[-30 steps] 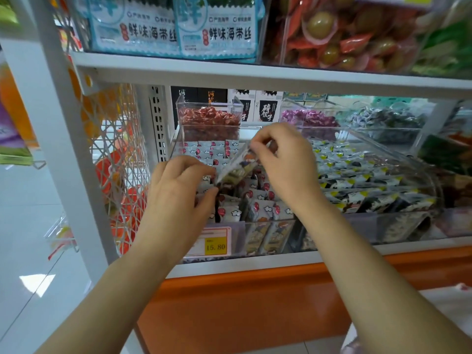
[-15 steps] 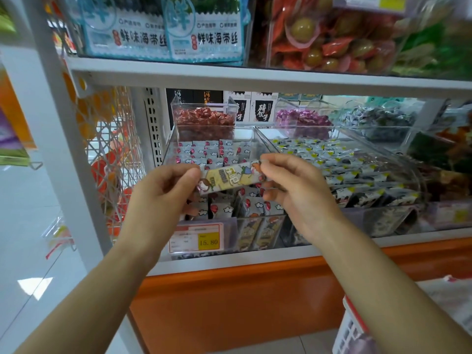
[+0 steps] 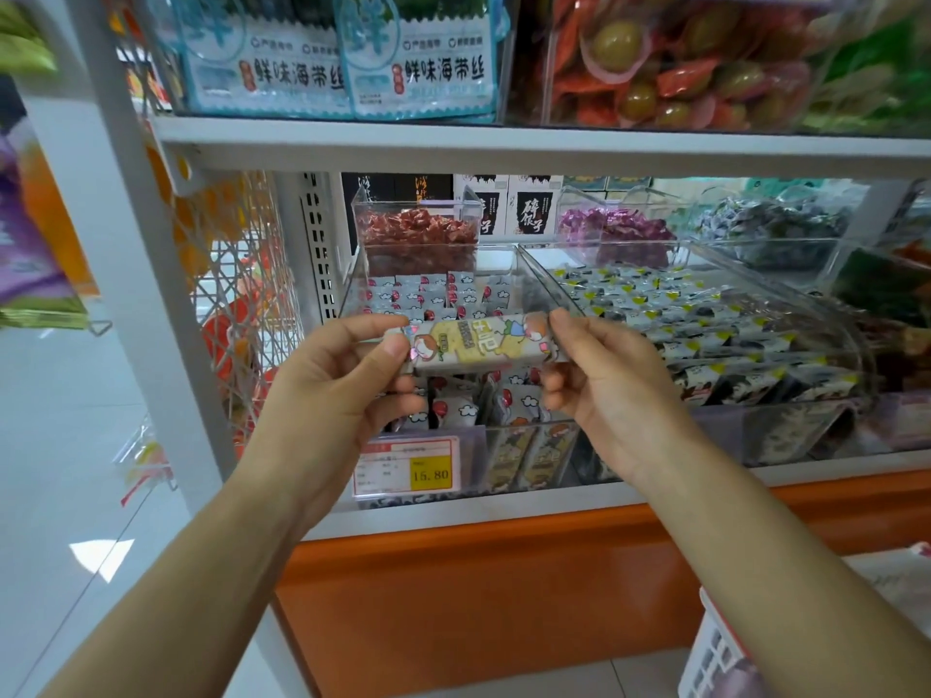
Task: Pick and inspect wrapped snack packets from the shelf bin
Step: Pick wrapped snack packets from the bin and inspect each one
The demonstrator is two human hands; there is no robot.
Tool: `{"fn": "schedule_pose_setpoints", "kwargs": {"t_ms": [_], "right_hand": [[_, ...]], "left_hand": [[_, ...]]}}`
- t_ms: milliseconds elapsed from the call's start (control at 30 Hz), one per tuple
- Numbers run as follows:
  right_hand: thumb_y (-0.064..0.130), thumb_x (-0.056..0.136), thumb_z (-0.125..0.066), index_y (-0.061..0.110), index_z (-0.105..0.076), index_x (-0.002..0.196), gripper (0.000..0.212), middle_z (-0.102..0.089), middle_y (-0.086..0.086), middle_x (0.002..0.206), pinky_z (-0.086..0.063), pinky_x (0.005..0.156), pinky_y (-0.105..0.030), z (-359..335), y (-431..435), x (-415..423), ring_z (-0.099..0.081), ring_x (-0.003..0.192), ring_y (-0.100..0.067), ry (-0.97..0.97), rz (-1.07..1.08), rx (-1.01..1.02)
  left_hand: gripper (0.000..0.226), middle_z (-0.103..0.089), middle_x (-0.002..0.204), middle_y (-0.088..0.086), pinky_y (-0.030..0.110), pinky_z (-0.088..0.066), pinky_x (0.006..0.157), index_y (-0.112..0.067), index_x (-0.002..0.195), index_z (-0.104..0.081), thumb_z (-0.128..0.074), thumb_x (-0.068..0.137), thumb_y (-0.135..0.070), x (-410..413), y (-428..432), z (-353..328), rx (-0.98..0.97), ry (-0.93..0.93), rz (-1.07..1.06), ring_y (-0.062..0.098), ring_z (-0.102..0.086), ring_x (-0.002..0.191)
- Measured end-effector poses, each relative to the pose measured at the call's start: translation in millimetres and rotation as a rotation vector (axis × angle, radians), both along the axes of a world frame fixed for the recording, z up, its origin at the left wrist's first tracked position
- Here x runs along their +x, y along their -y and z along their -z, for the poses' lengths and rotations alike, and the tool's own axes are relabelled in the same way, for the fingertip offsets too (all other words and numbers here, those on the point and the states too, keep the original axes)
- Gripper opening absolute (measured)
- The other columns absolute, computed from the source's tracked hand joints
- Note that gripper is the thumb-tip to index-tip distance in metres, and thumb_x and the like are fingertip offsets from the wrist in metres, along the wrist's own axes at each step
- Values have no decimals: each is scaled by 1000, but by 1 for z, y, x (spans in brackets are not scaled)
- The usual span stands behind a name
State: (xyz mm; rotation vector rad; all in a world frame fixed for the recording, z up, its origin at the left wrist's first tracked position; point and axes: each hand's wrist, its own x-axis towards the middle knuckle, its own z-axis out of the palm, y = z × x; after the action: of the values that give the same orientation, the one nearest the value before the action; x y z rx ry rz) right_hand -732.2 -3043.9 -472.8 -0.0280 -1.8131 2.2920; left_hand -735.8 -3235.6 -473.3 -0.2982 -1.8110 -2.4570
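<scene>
The left hand (image 3: 332,390) and right hand (image 3: 612,390) each pinch one end of a long pale cartoon-printed snack packet (image 3: 476,342), held level between both grips (printed face up), above the clear plastic shelf bin (image 3: 524,445) of similar packets.

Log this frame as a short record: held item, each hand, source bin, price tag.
held item: one wrapped snack packet, roughly level, printed face to camera
left hand: pinches the packet's left end
right hand: pinches the packet's right end
bin: clear, behind the packet, holds more packets
price tag: reads 15.80, at bin front
</scene>
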Motion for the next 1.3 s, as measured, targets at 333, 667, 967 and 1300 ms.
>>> {"fn": "schedule_pose_setpoints", "kwargs": {"t_ms": [333, 667, 967, 1300], "right_hand": [[10, 69, -61, 4, -60, 83, 15, -60, -2, 58, -49, 45, -19, -7, -1, 6, -56, 48, -9, -35, -291, -165], [0, 90, -49, 7, -56, 91, 10, -63, -5, 71, -52, 50, -25, -6, -4, 4, -60, 59, -15, -47, -210, -155], [2, 89, -53, 6, -61, 86, 9, -64, -10, 75, -54, 55, -23, 0, -6, 2, -66, 63, -17, -96, -128, -82], [7, 92, -51, 7, -60, 80, 15, -64, -9, 77, -53, 51, -25, 0, -4, 3, -64, 61, -15, -63, -101, -100]], "left_hand": [[24, -56, 90, 13, 13, -51, 55, -5, 109, -63, -50, 88, -2, -4, 7, 2, 124, 70, 53, 5, -54, 56], [25, -57, 66, 1, 17, -52, 56, -11, 103, -66, -50, 88, 3, 0, 7, 3, -70, -78, 39, 11, -61, 58], [23, -59, 99, 22, 29, -57, 68, -24, 100, -68, -60, 78, -28, 5, 4, 1, -182, -144, 39, 22, -66, 83], [30, -55, 83, 7, 30, -58, 75, -18, 105, -62, -47, 90, 3, 3, 1, 5, -219, -181, -23, 31, -66, 91]]}}
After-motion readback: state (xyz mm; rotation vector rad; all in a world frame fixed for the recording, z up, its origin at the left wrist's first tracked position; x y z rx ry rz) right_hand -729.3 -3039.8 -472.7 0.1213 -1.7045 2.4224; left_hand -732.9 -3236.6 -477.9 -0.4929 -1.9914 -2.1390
